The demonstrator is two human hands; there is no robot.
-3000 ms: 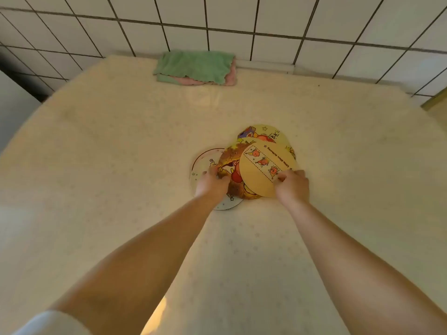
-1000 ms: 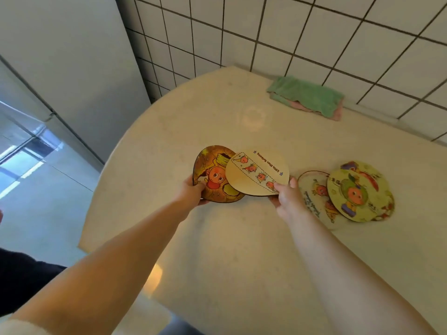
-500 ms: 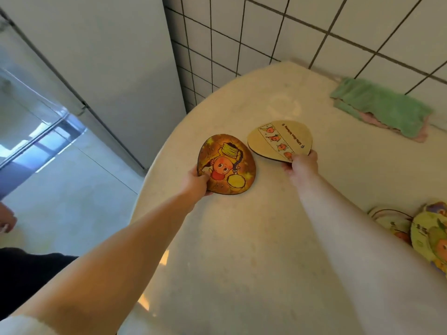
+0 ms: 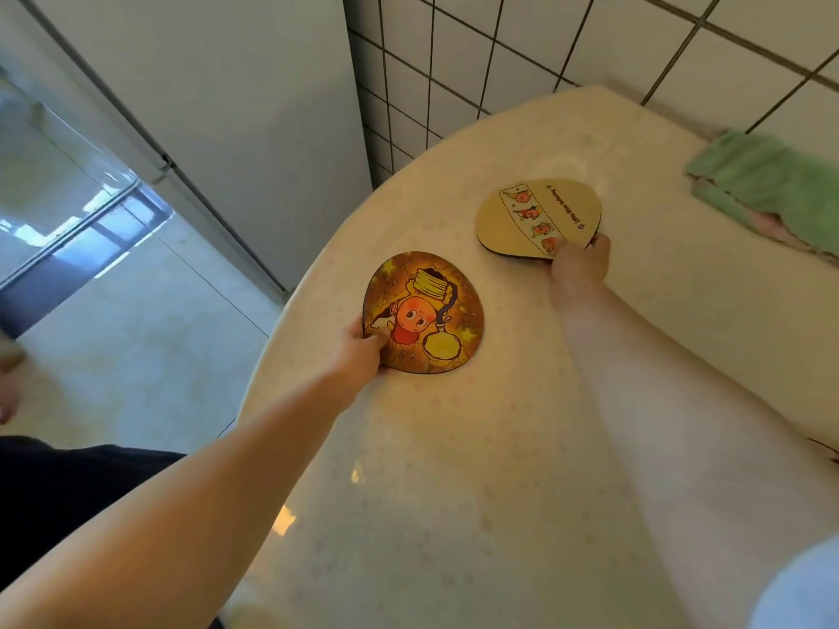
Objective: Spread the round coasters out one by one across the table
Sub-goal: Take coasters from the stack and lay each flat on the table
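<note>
Partly cut off at the right edge lies a green cloth. Two coasters show on the desk: left hand pinches the orange coaster, right hand pinches the beige coaster.

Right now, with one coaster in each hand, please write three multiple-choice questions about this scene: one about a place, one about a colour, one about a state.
1. Where does the green cloth lie?
A. at the far right, near the tiled wall
B. under the orange coaster
C. on the floor

2. Which colour is the ground of the coaster in the right hand?
A. blue
B. pale tan
C. black

3. How do the two coasters stand to each other?
A. stacked
B. overlapping at the edges
C. apart, with bare table between them

Answers:
1. A: the cloth sits on the table beside the wall tiles.
2. B: the tan coaster is pale, with a strip of small orange figures.
3. C: the orange coaster, pinched by the left hand, shows a gap of tabletop before the tan one.
</note>
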